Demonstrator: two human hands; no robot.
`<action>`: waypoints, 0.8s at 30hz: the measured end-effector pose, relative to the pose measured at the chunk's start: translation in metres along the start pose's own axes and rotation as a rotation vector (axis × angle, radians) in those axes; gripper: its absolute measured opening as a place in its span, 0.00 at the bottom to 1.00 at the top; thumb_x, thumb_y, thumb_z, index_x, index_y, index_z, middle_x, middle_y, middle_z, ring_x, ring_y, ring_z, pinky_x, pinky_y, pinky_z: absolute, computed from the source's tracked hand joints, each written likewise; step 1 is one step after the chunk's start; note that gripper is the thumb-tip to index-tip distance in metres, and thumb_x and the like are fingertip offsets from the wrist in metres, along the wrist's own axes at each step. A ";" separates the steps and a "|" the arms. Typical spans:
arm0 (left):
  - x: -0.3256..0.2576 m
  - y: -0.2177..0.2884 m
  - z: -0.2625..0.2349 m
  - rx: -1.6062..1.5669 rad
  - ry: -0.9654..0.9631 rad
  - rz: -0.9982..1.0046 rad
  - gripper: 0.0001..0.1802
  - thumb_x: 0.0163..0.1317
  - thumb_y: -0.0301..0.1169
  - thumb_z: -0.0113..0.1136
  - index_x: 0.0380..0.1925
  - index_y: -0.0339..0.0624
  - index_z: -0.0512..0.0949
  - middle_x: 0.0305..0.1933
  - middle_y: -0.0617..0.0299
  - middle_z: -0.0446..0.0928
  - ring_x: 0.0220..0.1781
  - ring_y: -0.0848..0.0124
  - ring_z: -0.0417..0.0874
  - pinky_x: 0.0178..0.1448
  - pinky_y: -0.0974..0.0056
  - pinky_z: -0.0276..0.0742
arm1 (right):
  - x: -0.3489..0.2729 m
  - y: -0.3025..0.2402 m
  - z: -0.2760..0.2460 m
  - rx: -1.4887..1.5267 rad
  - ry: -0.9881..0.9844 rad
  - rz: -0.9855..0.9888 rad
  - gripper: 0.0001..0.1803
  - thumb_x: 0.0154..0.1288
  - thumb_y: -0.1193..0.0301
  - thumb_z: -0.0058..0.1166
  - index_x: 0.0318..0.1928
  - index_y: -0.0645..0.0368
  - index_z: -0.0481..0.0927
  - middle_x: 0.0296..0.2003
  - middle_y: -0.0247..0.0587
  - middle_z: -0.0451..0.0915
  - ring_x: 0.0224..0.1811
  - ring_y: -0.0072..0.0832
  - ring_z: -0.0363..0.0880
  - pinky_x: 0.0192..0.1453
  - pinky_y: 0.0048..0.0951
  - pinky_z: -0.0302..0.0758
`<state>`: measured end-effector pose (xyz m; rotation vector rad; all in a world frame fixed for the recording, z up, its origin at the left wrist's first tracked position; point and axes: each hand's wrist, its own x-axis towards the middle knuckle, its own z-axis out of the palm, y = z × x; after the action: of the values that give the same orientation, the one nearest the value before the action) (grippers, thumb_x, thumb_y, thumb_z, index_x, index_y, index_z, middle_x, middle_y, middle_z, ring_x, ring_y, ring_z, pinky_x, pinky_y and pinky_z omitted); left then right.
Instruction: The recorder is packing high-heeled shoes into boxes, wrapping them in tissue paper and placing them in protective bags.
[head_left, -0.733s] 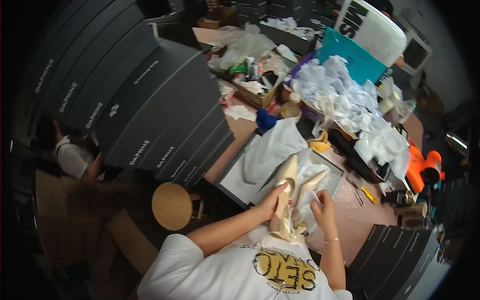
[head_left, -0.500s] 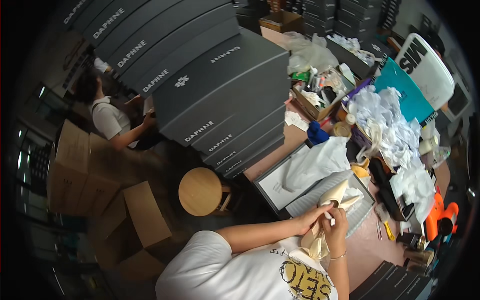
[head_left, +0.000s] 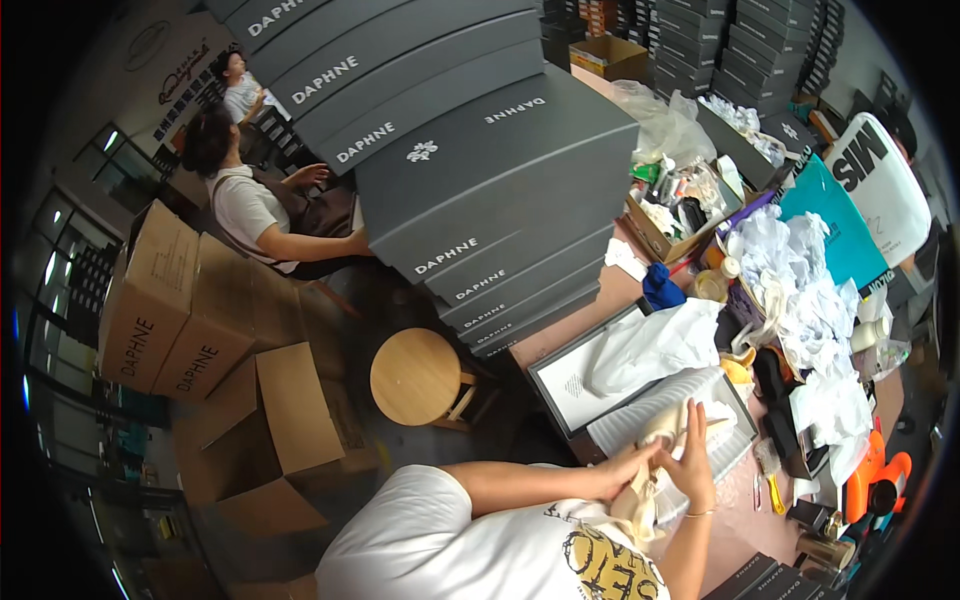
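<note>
Cream pointed shoes lie at the front of my body, one part lower against the shirt and another cream piece higher, over the open shoe box. My left hand is closed around the cream shoe, its fingertips partly hidden. Beside it, my right hand has its fingers stretched upward and apart, the thumb near the shoe. The open shoe box lies under and beyond the hands, with grey ribbed padding inside. White tissue paper rests across its white-lined lid.
Stacked dark shoe boxes tower at left of the table. Crumpled white paper, a yellow-handled brush and an orange tape dispenser lie right. A round stool, open carton and seated co-worker are left.
My right hand has gone from pinching at the shoe to spread, raised fingers. My left hand stays at the shoe. The whole view has shifted, showing more of the room at left.
</note>
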<state>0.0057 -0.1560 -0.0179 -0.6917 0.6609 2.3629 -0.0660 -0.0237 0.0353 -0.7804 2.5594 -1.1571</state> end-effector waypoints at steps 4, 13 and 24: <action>0.007 0.021 -0.004 -0.039 0.113 -0.102 0.31 0.63 0.63 0.44 0.46 0.47 0.70 0.28 0.56 0.74 0.26 0.66 0.77 0.30 0.59 0.78 | -0.029 0.102 0.001 -0.519 -0.028 0.415 0.44 0.51 0.68 0.64 0.67 0.64 0.57 0.56 0.56 0.72 0.61 0.49 0.68 0.70 0.58 0.47; 0.011 0.039 -0.002 0.041 0.095 -0.212 0.36 0.64 0.64 0.38 0.46 0.39 0.73 0.33 0.57 0.76 0.33 0.68 0.79 0.37 0.64 0.79 | -0.045 0.124 0.010 -0.753 0.140 0.373 0.35 0.52 0.71 0.57 0.63 0.56 0.63 0.36 0.40 0.79 0.49 0.36 0.76 0.67 0.65 0.47; 0.033 0.043 0.009 0.122 0.012 -0.323 0.35 0.65 0.62 0.41 0.52 0.40 0.70 0.39 0.53 0.77 0.39 0.62 0.80 0.45 0.60 0.78 | -0.050 0.067 -0.014 -0.399 0.147 0.525 0.16 0.45 0.67 0.66 0.34 0.60 0.76 0.37 0.40 0.79 0.44 0.35 0.75 0.59 0.53 0.63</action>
<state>-0.0481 -0.1679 -0.0186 -0.7024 0.6397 2.0075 -0.0552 0.0489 -0.0064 -0.0588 2.8991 -0.5676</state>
